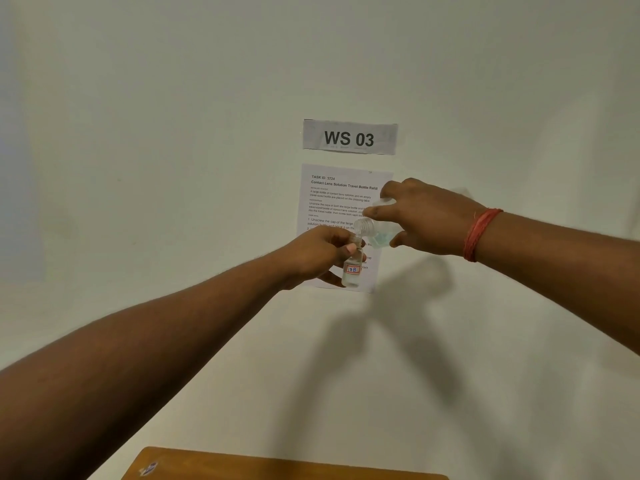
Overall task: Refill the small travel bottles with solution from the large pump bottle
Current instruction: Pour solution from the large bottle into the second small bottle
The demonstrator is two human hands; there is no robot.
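Note:
My left hand (320,252) holds a small clear travel bottle (352,270) upright in the air; it carries a red-framed label reading "17B" and its mouth is open. My right hand (426,218) grips the large clear bottle (375,232), tipped to the left with bluish solution inside. Its threaded open neck sits directly over the small bottle's mouth, touching or nearly so. No cap or pump is on the large bottle. A red thread band circles my right wrist.
Both hands are raised in front of a pale wall with a "WS 03" sign (349,137) and a printed task sheet (341,199). A brown wooden table edge (277,465) shows at the bottom of the view.

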